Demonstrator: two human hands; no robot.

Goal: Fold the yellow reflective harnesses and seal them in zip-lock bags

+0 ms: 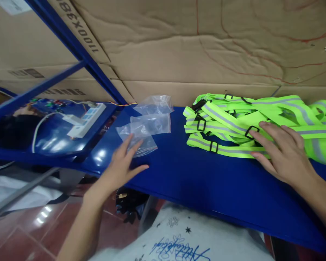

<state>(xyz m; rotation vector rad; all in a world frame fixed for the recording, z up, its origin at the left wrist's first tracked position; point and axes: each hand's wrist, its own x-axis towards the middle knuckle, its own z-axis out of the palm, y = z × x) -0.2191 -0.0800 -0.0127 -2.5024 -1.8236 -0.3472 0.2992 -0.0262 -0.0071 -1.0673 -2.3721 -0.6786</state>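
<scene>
A: Where are the hands?

B: The left hand, left of centre, has its fingers spread, tips over the nearest of the clear plastic bags; whether they press it, I cannot tell. The right hand, at the right of the frame, has spread fingers too, laid over the neon-green straps beside a black buckle, with no grip that I can see.

A: How would you handle these well?

B: I'd pinch one bag by its edge (such thin film probably clings to its neighbour) and ease one strap slowly off the outside of the heap, so the buckles don't snag.

A: And the counts?

B: Three bags show, overlapping, near the middle of the frame on the blue table. The straps, heaped at right, are too tangled to count. Three buckles stand plain along the heap's near side, others half hidden behind. One white power strip, left of centre.
</scene>
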